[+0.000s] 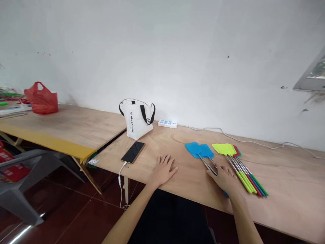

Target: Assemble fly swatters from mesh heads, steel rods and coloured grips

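Note:
My left hand (164,169) lies flat and open on the plywood table (291,189), fingers spread, holding nothing. My right hand (224,178) rests palm down on the metal handles of the blue fly swatters (199,150), fingers stretched forward along them. Just right of it lie yellow-green fly swatters (224,149) and red and green ones (237,151), their coloured handles fanned toward the table's front edge. The blue handle ends are hidden under my right hand.
A black phone (133,152) on a white cable lies left of my left hand. Behind it stand a white tote bag (137,122) and a power strip (167,123). A red plastic bag (41,98) sits on the adjoining yellow-edged table (76,128).

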The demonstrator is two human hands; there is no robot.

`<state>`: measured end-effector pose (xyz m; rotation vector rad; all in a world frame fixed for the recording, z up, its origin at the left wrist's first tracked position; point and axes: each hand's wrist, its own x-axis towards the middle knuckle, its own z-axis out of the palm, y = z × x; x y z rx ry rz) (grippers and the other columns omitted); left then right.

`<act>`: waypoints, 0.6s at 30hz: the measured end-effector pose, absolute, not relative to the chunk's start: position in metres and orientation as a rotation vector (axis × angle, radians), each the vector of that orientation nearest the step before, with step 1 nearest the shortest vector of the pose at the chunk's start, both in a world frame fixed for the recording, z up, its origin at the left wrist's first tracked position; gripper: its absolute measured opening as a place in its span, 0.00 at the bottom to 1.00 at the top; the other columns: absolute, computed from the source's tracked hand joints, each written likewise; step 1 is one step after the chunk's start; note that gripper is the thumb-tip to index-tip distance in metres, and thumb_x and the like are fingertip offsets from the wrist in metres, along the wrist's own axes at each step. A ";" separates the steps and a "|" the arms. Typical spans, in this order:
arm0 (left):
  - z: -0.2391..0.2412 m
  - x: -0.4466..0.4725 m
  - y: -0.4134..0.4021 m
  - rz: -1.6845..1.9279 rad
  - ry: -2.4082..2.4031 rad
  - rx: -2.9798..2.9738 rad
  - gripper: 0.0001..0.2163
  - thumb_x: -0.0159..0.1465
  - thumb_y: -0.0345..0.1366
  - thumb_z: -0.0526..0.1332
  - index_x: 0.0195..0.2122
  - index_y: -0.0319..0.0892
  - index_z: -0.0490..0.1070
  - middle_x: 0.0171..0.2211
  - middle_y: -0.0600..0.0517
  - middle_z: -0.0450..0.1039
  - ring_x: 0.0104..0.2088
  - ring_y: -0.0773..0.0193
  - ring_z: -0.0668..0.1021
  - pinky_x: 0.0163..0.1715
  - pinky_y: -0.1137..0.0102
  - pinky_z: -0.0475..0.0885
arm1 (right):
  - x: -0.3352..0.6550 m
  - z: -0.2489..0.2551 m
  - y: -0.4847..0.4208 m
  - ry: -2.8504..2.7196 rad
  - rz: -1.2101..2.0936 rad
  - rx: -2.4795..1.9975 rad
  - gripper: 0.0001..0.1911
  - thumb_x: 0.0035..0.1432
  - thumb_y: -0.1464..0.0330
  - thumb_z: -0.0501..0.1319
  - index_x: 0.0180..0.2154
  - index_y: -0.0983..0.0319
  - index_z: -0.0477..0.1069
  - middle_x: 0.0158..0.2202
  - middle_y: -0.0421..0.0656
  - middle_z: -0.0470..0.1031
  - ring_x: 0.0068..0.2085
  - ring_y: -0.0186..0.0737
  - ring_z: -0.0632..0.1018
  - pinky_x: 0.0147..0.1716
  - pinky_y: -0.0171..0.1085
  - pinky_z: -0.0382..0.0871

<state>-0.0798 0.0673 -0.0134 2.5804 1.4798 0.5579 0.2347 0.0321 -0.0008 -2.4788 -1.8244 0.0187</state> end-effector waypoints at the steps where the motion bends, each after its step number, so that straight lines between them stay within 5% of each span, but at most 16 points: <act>1: -0.013 -0.080 0.067 0.558 1.476 2.583 0.28 0.73 0.56 0.45 0.66 0.44 0.62 0.69 0.41 0.57 0.69 0.45 0.58 0.67 0.43 0.49 | 0.230 0.001 0.036 -1.845 0.001 -2.476 0.36 0.66 0.48 0.49 0.66 0.62 0.61 0.60 0.58 0.68 0.61 0.62 0.69 0.54 0.54 0.64; 8: -0.016 -0.080 0.069 0.566 1.477 2.598 0.28 0.73 0.56 0.45 0.65 0.43 0.63 0.69 0.40 0.57 0.69 0.44 0.59 0.67 0.43 0.50 | 0.216 0.021 0.075 -2.025 0.032 -2.450 0.29 0.68 0.55 0.49 0.60 0.69 0.64 0.59 0.63 0.69 0.60 0.63 0.70 0.50 0.52 0.65; 13: -0.018 -0.080 0.070 0.600 1.459 2.588 0.28 0.73 0.56 0.45 0.65 0.44 0.63 0.69 0.40 0.58 0.69 0.44 0.59 0.67 0.42 0.49 | 0.235 0.036 0.099 -2.241 0.136 -2.349 0.19 0.56 0.68 0.61 0.50 0.66 0.71 0.50 0.52 0.76 0.52 0.49 0.76 0.47 0.40 0.66; 18: -0.019 -0.080 0.070 0.591 1.460 2.589 0.28 0.73 0.56 0.45 0.65 0.43 0.62 0.69 0.40 0.57 0.69 0.43 0.58 0.67 0.42 0.49 | 0.232 0.043 0.099 -2.311 0.101 -2.339 0.20 0.50 0.77 0.60 0.48 0.67 0.72 0.48 0.53 0.77 0.50 0.49 0.77 0.44 0.39 0.65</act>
